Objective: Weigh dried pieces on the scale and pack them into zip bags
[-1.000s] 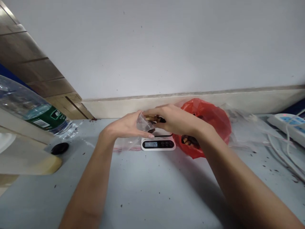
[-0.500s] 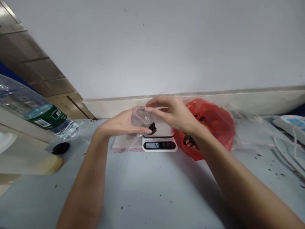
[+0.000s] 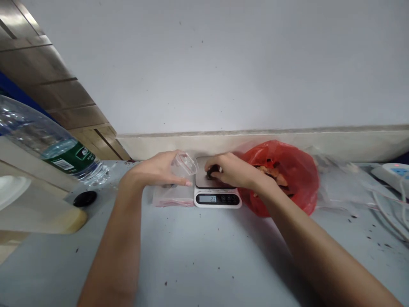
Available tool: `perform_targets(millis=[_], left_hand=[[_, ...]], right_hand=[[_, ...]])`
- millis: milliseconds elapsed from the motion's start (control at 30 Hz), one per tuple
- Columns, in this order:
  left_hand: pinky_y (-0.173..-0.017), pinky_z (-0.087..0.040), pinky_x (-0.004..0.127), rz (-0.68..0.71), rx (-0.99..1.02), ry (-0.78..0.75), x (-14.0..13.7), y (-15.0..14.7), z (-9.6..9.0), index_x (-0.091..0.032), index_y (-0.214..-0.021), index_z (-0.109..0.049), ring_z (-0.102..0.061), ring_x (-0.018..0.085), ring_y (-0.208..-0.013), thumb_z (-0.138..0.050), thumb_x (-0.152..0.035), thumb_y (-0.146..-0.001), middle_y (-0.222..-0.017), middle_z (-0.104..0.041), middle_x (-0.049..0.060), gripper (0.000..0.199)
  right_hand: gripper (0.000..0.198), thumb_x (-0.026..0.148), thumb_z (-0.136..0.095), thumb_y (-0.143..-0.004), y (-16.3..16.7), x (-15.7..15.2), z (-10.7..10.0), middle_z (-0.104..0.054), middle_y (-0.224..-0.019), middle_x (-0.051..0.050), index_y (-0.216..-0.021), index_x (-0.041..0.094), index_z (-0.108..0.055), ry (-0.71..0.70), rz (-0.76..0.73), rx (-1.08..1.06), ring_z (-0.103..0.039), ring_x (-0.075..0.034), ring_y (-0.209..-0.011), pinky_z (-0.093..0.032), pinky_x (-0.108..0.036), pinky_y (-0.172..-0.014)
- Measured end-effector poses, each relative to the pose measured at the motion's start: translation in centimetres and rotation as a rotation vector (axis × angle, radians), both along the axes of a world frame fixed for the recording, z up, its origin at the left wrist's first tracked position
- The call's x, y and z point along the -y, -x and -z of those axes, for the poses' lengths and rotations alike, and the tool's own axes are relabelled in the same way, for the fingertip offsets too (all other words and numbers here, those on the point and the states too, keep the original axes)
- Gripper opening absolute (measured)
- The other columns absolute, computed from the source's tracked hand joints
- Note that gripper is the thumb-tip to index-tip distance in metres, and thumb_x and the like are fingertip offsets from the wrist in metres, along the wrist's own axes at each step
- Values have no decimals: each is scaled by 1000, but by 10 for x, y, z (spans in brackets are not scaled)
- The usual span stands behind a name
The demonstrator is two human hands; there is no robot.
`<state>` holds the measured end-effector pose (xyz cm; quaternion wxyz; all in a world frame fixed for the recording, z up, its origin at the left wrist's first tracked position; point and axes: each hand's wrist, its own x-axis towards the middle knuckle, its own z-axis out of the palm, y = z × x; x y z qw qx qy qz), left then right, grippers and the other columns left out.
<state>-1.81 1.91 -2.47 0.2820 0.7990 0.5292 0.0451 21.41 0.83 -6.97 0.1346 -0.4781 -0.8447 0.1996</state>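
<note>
My left hand [image 3: 155, 169] holds a small clear zip-lock bag [image 3: 187, 163] left of the scale, its mouth spread and its thumb stretched along the lower side. A white digital kitchen scale [image 3: 198, 205] with a steel plate stands in the middle, its display reading about 23. Over the plate, my right hand [image 3: 234, 169] pinches a dark, almost black piece [image 3: 212, 172]. Whether that piece touches the plate I cannot tell. Beside the scale, a red plastic bag [image 3: 305, 183] lies gaping with brown and dark chunks [image 3: 278, 177] inside, partly behind my right forearm.
Flat clear bags [image 3: 172, 198] lie left of the scale, and more plastic bags [image 3: 335, 185] at right. A water bottle [image 3: 75, 155], a black lid [image 3: 85, 198] and a translucent container [image 3: 38, 209] are at left. A power strip [image 3: 388, 174] and cables are far right. The wall [image 3: 239, 76] rises behind.
My right hand has left the zip-lock bag and come down over the scale plate to the dark piece. My left hand and the bag have moved left, off the plate. The display rose slightly.
</note>
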Motion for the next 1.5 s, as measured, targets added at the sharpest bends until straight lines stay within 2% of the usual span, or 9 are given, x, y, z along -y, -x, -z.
perform_targets(millis=[133, 267, 400, 500, 600, 700, 867, 1267, 1500], left_hand=[[-100, -54, 45, 139, -10, -36, -3, -12, 9, -24, -115, -68, -69, 34, -117, -83, -54, -66, -125, -75, 9, 59], [-90, -57, 42, 188, 115, -46, 1, -23, 7, -25, -116, -68, -72, 30, -105, -79, -57, -75, -116, -77, 7, 53], [-97, -55, 42, 196, 223, -118, 9, -20, -7, -24, -131, -66, -71, 31, -114, -77, -52, -79, -123, -76, 8, 60], [-102, -54, 43, 162, 277, -142, 12, -14, -16, -24, -143, -59, -68, 33, -123, -76, -52, -79, -130, -73, 10, 72], [-103, -56, 45, 141, 421, -133, 13, -11, -19, -21, -138, -65, -68, 33, -126, -72, -52, -83, -135, -73, 12, 63], [-102, -59, 44, 52, 534, -140, 13, -12, -18, -19, -120, -75, -74, 30, -114, -72, -51, -86, -115, -81, 10, 47], [-87, -66, 36, -34, 595, -208, 16, -14, -21, -18, -93, -80, -80, 24, -89, -75, -42, -86, -88, -83, 6, 25], [-73, -63, 30, 61, 527, -415, 22, -26, -23, -20, -81, -72, -75, 19, -73, -67, -38, -91, -74, -76, 3, 22], [-63, -52, 26, 176, 451, -612, 26, -42, -20, -22, -79, -65, -69, 17, -73, -56, -29, -95, -75, -73, 1, 20]], right_hand=[[26, 0, -60, -84, -6, 3, -11, -81, -90, -4, -85, 19, -76, -25, 149, -305, -75, -21, -83, -57, -34, -79], [19, 22, -72, -88, -5, 16, -26, -82, -105, -9, -106, 18, -78, -26, 63, -637, -78, -25, -98, -61, -39, -91], [37, 17, -58, -92, -11, 25, -37, -74, -135, -10, -124, 21, -76, -143, -38, -537, -67, -26, -128, -55, -43, -104], [22, 19, -61, -91, -19, 27, -43, -70, -141, -10, -100, 22, -80, -208, -109, -400, -59, -30, -139, -52, -45, -106], [20, 37, -69, -92, -24, 26, -46, -71, -136, -11, -81, 22, -75, -184, -117, -509, -65, -30, -129, -54, -41, -99], [35, 53, -78, -85, -25, 24, -47, -75, -106, -10, -77, 20, -71, -192, -50, -615, -69, -22, -92, -54, -34, -78], [50, 66, -81, -76, -30, 27, -52, -52, -59, 3, -70, 19, -68, -182, 101, -604, -41, -12, -56, -32, -29, -52], [37, 55, -76, -83, -38, 31, -60, -64, -68, 0, -71, 23, -62, -233, 95, -571, -57, -16, -64, -45, -31, -61], [22, 40, -71, -92, -30, 36, -62, -77, -103, -6, -102, 22, -77, -294, 71, -433, -69, -25, -98, -51, -36, -85]])
